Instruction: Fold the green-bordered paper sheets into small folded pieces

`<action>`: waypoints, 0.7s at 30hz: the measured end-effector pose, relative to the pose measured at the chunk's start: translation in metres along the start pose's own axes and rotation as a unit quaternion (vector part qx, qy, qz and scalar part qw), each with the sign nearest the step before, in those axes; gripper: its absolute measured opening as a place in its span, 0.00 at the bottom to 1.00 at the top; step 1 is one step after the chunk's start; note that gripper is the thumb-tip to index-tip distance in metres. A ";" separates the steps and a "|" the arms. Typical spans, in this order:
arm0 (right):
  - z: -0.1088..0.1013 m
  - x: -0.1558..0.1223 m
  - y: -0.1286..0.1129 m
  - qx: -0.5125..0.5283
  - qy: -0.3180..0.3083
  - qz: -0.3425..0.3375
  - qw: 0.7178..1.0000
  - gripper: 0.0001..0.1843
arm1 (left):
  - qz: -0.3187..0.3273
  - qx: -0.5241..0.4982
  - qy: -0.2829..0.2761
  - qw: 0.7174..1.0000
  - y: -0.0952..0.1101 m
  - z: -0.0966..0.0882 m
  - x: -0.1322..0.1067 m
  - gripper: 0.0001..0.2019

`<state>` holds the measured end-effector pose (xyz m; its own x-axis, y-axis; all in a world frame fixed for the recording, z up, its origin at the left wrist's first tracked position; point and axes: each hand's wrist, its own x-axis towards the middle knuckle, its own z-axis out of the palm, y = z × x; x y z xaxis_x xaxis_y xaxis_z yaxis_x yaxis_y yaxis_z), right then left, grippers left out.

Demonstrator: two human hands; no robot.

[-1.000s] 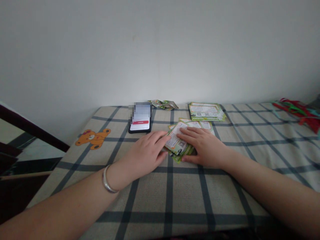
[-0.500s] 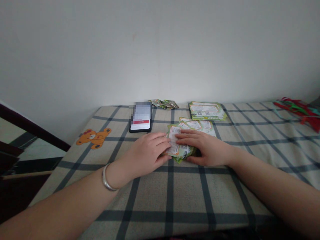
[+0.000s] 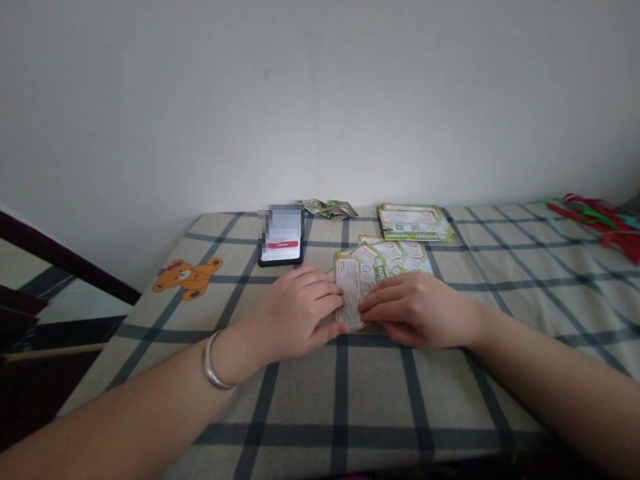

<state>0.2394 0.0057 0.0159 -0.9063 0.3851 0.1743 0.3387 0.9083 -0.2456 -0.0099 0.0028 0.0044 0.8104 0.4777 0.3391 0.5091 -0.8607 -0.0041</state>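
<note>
Several printed cards in white, green and orange lie overlapping on the checked cloth, with one card (image 3: 350, 287) on top between my hands. My left hand (image 3: 305, 307), a silver bangle at its wrist, rests along that card's left edge. Its fingers are stretched out and its thumb stands apart near the lower corner. My right hand (image 3: 420, 307) has its fingers pressed together on the card's lower right side, the thumb tucked below. Behind them more fanned cards (image 3: 413, 251) show. What lies under the right palm is hidden.
A phone (image 3: 281, 233) with a lit screen lies at the back left, beside crumpled foil wrappers (image 3: 330, 209). A neater card stack (image 3: 413, 221) is at the back right. An orange bear picture (image 3: 187, 277) is on the left; red and green strips (image 3: 607, 223) lie far right.
Both hands have shifted slightly toward me. My right fingers have slid off the card's middle to its lower right side and drawn together. The top card now lies straighter and nearer.
</note>
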 end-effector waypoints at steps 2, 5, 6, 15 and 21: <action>0.000 0.000 0.000 0.022 -0.004 -0.009 1.000 0.15 | -0.024 0.004 0.011 1.000 0.000 0.002 -0.001 0.15; 0.000 0.000 -0.001 0.061 -0.002 -0.013 0.998 0.15 | -0.074 0.028 0.017 0.997 -0.002 0.007 -0.003 0.17; 0.000 0.000 -0.001 0.076 -0.004 -0.015 0.997 0.16 | -0.090 0.032 0.010 0.995 -0.003 0.009 -0.003 0.18; -0.002 -0.001 -0.002 0.236 -0.023 0.007 0.971 0.19 | -0.145 0.030 -0.017 0.989 0.000 0.009 -0.003 0.27; 0.001 0.000 0.000 0.207 0.005 0.097 0.974 0.08 | -0.162 0.022 -0.025 0.986 0.002 0.010 -0.003 0.26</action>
<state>0.2395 0.0051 0.0148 -0.8321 0.5462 0.0959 0.3703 0.6759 -0.6372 -0.0087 0.0010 -0.0058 0.6164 0.7353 0.2817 0.7547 -0.6538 0.0553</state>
